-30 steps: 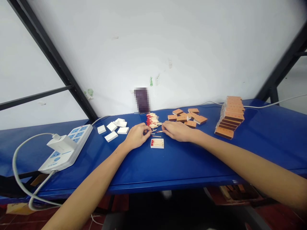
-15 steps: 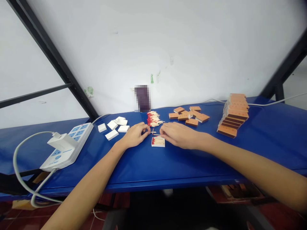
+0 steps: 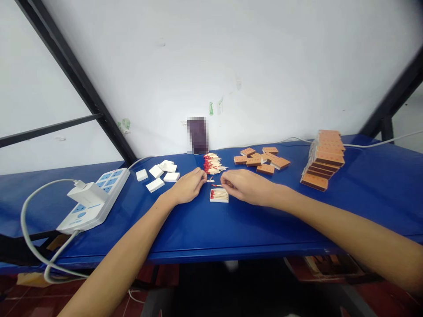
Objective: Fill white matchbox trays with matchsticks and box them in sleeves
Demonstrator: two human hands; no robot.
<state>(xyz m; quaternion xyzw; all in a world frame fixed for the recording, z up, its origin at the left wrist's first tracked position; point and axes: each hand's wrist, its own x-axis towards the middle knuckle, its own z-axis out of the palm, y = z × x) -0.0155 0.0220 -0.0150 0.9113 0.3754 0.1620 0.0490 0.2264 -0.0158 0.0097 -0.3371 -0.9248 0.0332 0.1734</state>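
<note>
A small white matchbox tray (image 3: 219, 195) holding red-tipped matches lies on the blue table (image 3: 231, 220). My left hand (image 3: 187, 187) rests just left of it, fingers curled in a pinch by a few loose matches (image 3: 211, 179). My right hand (image 3: 244, 187) lies right of the tray, its fingertips pinched at the tray's far right corner; what they hold is too small to name. Behind both hands sits a pile of red-tipped matches (image 3: 213, 164).
Several empty white trays (image 3: 158, 175) lie at the left. Loose orange matchbox sleeves (image 3: 262, 160) and a stack of them (image 3: 324, 158) are at the right. A white power strip (image 3: 94, 198) with a plugged adapter and cables sits far left. The wall is close behind.
My right hand has drawn back from the match pile to the tray's right corner. The left hand has barely shifted. The view moved slightly.
</note>
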